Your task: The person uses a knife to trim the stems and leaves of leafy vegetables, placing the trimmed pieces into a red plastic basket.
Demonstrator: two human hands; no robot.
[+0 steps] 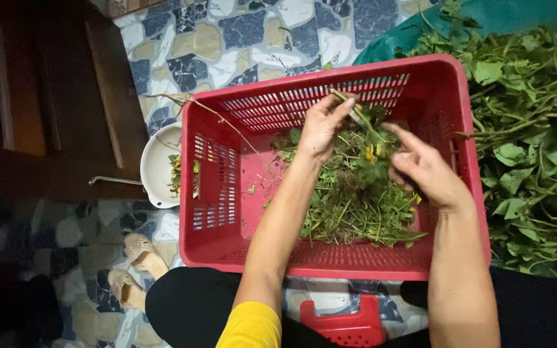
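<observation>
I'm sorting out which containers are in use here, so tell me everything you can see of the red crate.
The red crate is rectangular, plastic-looking, with slotted walls and a slotted floor. It sits upright on the patterned tile floor in front of the person's knees. A heap of cut green stems lies inside. Both hands, left hand and right hand, work above it. A white bowl touches its left wall; leafy greens press its right.

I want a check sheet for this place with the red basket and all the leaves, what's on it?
Surface: patterned stone floor.
Job's things: red crate holding a heap of green stems; a sprig with yellow flowers sits between the hands.
Clutter: white bowl with bits, left of crate; pile of leafy greens at right; sandals; red stool.
Hands: left hand pinches a stem; right hand touches the sprig.
Cables: nothing seen.
Surroundings: dark wooden furniture at left.
</observation>
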